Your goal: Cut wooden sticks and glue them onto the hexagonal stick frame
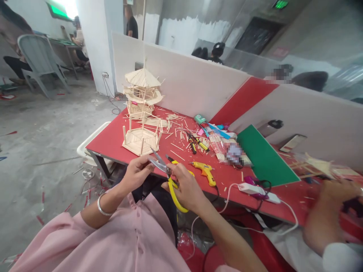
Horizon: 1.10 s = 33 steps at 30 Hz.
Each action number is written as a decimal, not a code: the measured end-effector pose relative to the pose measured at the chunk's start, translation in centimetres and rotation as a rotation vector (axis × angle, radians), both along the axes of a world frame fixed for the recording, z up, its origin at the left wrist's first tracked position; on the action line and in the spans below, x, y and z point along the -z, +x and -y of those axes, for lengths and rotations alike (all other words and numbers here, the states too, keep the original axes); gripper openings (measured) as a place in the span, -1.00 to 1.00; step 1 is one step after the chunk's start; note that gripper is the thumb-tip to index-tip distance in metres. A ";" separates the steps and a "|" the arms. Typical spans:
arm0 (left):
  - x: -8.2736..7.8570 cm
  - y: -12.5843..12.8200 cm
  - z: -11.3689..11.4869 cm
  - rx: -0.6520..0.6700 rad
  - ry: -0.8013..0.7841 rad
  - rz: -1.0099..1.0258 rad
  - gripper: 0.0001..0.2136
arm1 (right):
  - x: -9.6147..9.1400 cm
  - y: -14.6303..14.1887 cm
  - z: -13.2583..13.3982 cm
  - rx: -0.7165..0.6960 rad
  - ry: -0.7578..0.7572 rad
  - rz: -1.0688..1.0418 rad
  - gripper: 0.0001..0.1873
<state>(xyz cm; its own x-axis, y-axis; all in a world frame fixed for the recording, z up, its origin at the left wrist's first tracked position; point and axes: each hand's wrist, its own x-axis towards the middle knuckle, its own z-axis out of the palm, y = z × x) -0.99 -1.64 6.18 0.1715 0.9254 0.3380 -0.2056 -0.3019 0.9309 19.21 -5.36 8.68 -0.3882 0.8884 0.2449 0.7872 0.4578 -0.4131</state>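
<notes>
My right hand (185,189) grips yellow-handled scissors (170,181) with the blades open and pointing up-left. My left hand (137,173) is pinched close to the blades, holding something too small to make out. Both hands hover over the near edge of a red table (110,141). Just beyond them stands a small hexagonal base of wooden sticks (141,140). Behind that rises a taller stick pavilion model (142,92).
A yellow glue gun (206,172), loose sticks (176,132), yellow pliers (198,142), a green board (263,156) and a white power strip (252,189) lie on the table. A neighbour's blurred hand (326,215) works at right. White-red partition (198,83) behind; grey chair (39,60) far left.
</notes>
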 end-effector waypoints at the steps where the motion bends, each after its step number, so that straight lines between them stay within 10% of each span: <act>1: -0.1 -0.1 0.0 -0.003 0.008 -0.018 -0.73 | 0.1 0.0 0.0 0.001 0.002 0.003 -0.59; 33: -0.9 -0.5 0.7 -0.067 0.056 -0.178 -0.77 | 4.3 -0.3 0.5 0.027 0.109 -0.233 -0.69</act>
